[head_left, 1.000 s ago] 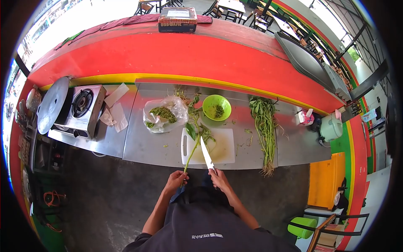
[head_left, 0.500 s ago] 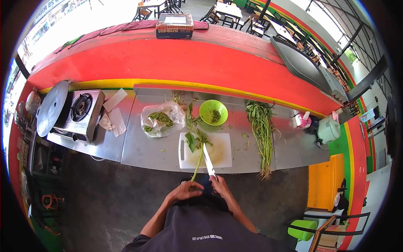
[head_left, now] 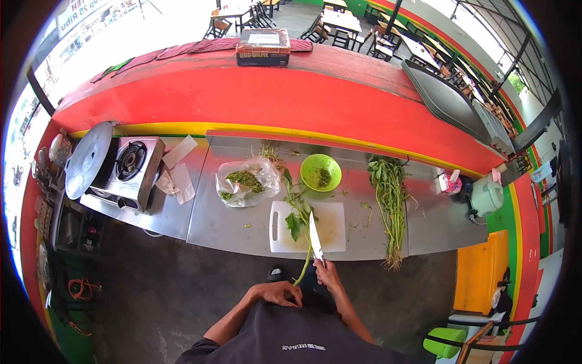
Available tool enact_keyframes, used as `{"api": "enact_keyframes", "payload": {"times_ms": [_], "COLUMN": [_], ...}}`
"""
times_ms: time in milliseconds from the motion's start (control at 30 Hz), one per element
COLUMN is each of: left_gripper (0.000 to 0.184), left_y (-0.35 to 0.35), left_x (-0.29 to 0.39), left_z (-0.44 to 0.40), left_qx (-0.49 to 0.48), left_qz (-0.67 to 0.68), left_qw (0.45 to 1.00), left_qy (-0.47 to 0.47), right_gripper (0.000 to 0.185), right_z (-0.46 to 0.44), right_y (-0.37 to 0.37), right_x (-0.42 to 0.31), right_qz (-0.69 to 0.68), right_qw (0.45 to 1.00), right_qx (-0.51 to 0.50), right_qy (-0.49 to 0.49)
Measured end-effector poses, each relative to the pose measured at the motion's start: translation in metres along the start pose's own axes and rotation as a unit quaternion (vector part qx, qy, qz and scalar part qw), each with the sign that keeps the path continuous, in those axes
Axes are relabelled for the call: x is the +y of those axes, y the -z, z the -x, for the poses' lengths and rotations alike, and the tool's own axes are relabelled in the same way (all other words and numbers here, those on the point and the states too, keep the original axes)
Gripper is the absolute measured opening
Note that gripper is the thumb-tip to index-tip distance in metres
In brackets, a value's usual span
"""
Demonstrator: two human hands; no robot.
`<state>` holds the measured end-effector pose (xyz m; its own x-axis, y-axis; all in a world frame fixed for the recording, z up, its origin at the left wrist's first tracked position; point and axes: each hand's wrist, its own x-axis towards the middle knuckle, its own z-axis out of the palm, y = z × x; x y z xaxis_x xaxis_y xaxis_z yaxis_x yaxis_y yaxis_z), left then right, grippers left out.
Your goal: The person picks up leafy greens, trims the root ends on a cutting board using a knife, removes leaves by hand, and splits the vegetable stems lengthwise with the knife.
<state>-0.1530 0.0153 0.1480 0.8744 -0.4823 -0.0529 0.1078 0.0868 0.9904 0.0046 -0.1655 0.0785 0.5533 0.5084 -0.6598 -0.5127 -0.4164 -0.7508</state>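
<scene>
My right hand (head_left: 328,275) is closed around the handle of a knife (head_left: 315,236). The blade points away from me over a white cutting board (head_left: 337,225), close beside a long green stem (head_left: 305,265). This leafy plant (head_left: 293,223) lies across the board, and its stem hangs over the counter's front edge toward me. Near the stem's lower end, my left hand (head_left: 279,294) is held against my dark shirt with curled fingers; what they hold, if anything, is hidden. Behind the board are a green bowl (head_left: 310,162) with chopped greens and a clear plastic bag (head_left: 264,192) of chopped greens.
A bundle of leafy stems with roots (head_left: 390,209) lies to the right on the steel counter (head_left: 230,233). At left stands a gas stove (head_left: 145,182) with a large round metal lid (head_left: 89,159). A red ledge (head_left: 200,91) runs behind, bearing a box (head_left: 263,48).
The whole view has shifted, so the counter appears further right and lower. My left hand has drawn slightly closer to my body. The knife stays in my right hand near the stem.
</scene>
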Motion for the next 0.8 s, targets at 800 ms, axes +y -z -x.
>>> {"api": "enact_keyframes", "payload": {"times_ms": [800], "left_gripper": [0.019], "left_y": [0.01], "left_x": [0.073], "left_z": [-0.036], "left_qx": [0.327], "left_qz": [-0.437], "left_qw": [0.822], "left_qy": [-0.162], "right_gripper": [0.028], "right_z": [-0.004], "right_y": [0.024], "right_x": [-0.063], "right_qz": [-0.034], "right_qw": [0.998], "right_qx": [0.022], "right_qy": [0.049]}}
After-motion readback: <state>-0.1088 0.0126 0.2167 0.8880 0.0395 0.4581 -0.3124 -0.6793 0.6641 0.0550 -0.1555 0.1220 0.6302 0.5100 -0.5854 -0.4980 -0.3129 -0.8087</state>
